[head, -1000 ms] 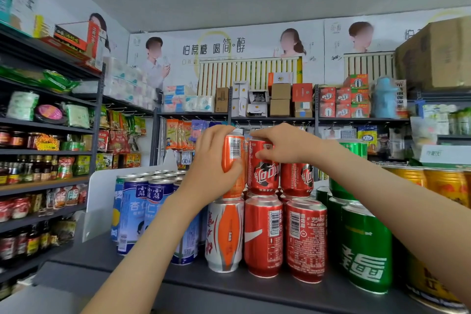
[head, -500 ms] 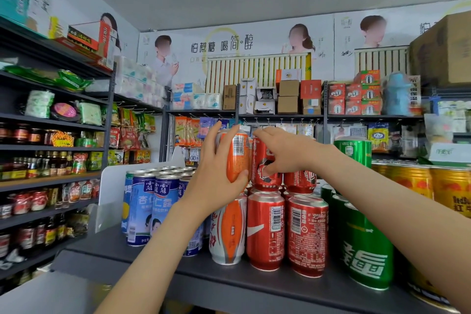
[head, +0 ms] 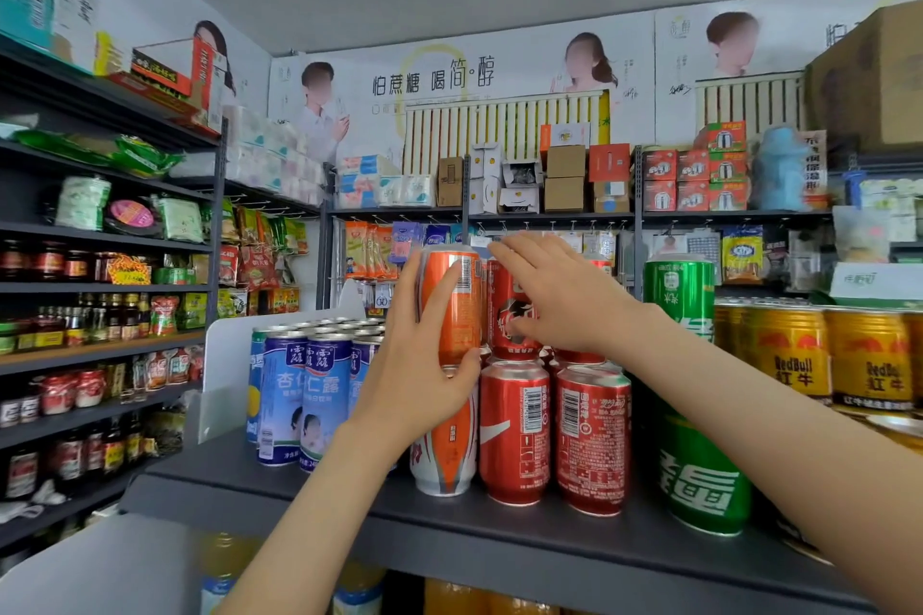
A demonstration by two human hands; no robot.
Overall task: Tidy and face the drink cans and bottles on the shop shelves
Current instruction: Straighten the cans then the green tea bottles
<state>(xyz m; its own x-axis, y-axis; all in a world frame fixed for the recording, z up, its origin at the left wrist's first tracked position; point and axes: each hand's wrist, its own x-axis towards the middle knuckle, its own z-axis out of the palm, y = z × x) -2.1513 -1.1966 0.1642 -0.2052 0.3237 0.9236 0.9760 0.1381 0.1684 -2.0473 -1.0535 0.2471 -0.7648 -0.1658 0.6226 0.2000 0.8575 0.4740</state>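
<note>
While left hand [head: 424, 380] grips one orange can [head: 462, 315] — right hand [head: 564, 300] touches red can [head: 501, 315].

One orange can [head: 452, 310], red cans [head: 514, 434], blue-white cans [head: 285, 395], seemingly gold cans [head: 869, 355].

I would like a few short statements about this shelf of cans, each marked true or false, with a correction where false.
1. The left hand grips the upper orange metal can. True.
2. The can directly below it is red. False: a white-and-orange can is below it.
3. The tall blue-and-white cans stand left of the lower red cans. True.
4. The right hand grips a glass bottle. False: it touches an upper red can with straight fingers.
5. The gold metal cans stand upright on the far right. True.
</note>
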